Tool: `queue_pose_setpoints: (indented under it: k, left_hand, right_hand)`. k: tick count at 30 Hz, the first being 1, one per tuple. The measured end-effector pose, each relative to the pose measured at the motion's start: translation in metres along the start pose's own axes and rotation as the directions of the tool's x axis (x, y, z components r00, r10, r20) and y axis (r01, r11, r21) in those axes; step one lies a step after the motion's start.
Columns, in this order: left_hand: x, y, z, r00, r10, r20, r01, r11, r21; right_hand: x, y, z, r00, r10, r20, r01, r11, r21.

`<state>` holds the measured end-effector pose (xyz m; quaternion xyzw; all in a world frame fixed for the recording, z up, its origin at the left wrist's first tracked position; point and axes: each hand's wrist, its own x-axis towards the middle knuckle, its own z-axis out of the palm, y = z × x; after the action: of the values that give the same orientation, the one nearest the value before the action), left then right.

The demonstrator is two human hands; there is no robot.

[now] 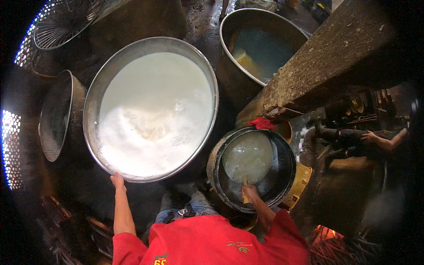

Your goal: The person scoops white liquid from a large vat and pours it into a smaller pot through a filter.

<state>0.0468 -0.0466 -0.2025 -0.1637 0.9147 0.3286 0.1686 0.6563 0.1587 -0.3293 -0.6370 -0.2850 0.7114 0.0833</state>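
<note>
A large round metal vat [212, 132] holds white, milky liquid [159, 82] with froth near its front. My left hand [118, 182] rests on the vat's near rim. On the right, my right hand [250, 193] grips the wooden handle [245, 198] of a scoop. The scoop's round end, full of cloudy liquid [248, 157], lies within a dark round drum [287, 165]. Whether the scoop's bowl touches the drum's wall, I cannot tell. A red cloth [261, 123] hangs at the drum's far rim.
A rough concrete pillar [298, 76] slants in at the right. Behind stands another metal vat [228, 53] with bluish liquid. An empty-looking metal tub [71, 99] is at the left, a yellow plastic container [299, 182] beside the drum. Fire [326, 232] glows lower right; another person [357, 137] is at far right.
</note>
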Motion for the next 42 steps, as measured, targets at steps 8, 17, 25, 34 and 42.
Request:
queue_pose_setpoints:
  k: [8, 17, 25, 34, 42]
  left_hand:
    - [-0.001, -0.009, -0.009, 0.998, 0.061, 0.012, -0.062, 0.998, 0.016]
    - [0.038, -0.015, -0.008, 0.996, 0.036, 0.079, -0.020, 0.981, -0.195]
    - [0.136, 0.055, -0.043, 0.995, 0.095, -0.042, -0.098, 0.993, -0.063]
    - [0.120, 0.076, -0.060, 0.945, 0.291, -0.150, -0.279, 0.955, 0.096]
    - [0.120, 0.085, -0.068, 0.956, 0.262, -0.130, -0.254, 0.965, 0.070]
  right_hand:
    - [-0.111, -0.077, -0.040, 0.983, -0.120, 0.141, 0.157, 0.943, -0.295]
    - [-0.182, -0.126, -0.033, 0.982, 0.106, -0.158, -0.151, 0.937, -0.314]
    - [-0.196, -0.185, 0.122, 0.988, 0.157, 0.003, -0.149, 0.944, -0.294]
    - [-0.129, -0.189, 0.365, 0.946, 0.177, 0.271, -0.117, 0.968, -0.223]
    - [-0.033, -0.163, 0.526, 0.928, 0.138, 0.347, -0.073, 0.978, -0.194]
